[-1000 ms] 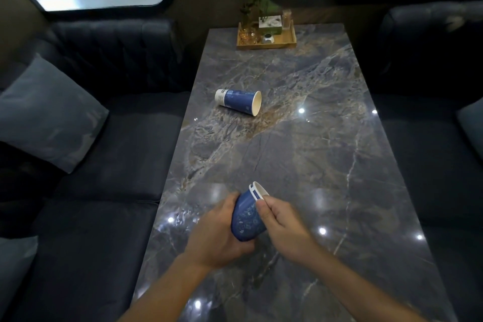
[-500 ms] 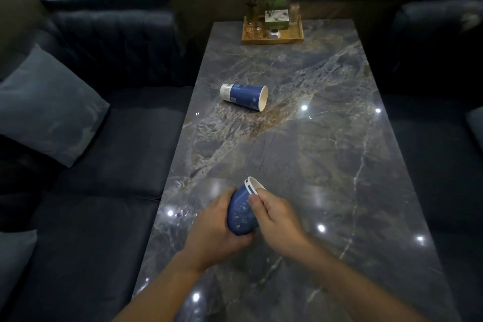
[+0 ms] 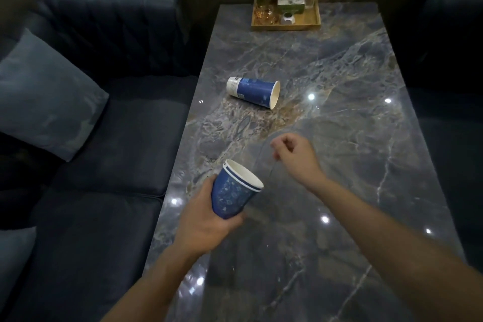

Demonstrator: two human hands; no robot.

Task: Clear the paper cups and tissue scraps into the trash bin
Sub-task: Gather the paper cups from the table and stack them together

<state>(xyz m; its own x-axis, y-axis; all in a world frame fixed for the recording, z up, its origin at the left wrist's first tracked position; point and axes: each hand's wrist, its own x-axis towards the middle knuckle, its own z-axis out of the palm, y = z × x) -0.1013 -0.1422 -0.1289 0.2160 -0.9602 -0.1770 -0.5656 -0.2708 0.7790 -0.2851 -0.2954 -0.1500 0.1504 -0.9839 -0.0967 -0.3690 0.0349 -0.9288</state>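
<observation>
My left hand (image 3: 206, 222) grips a stack of two nested blue paper cups (image 3: 234, 192) above the near left part of the marble table (image 3: 339, 165), rims tilted up and to the right. Another blue paper cup (image 3: 254, 91) lies on its side farther along the table, mouth pointing right. My right hand (image 3: 295, 157) hovers between the two, empty, with fingers loosely curled. No tissue scraps or trash bin are in sight.
A wooden tray (image 3: 286, 26) with a plant, a small box and glassware stands at the table's far end. Dark sofas flank the table; a grey cushion (image 3: 44, 97) rests on the left sofa (image 3: 104, 165).
My right hand has let go of the stacked cups and moved up and to the right. My left hand has tilted the stack more upright. The camera has shifted left.
</observation>
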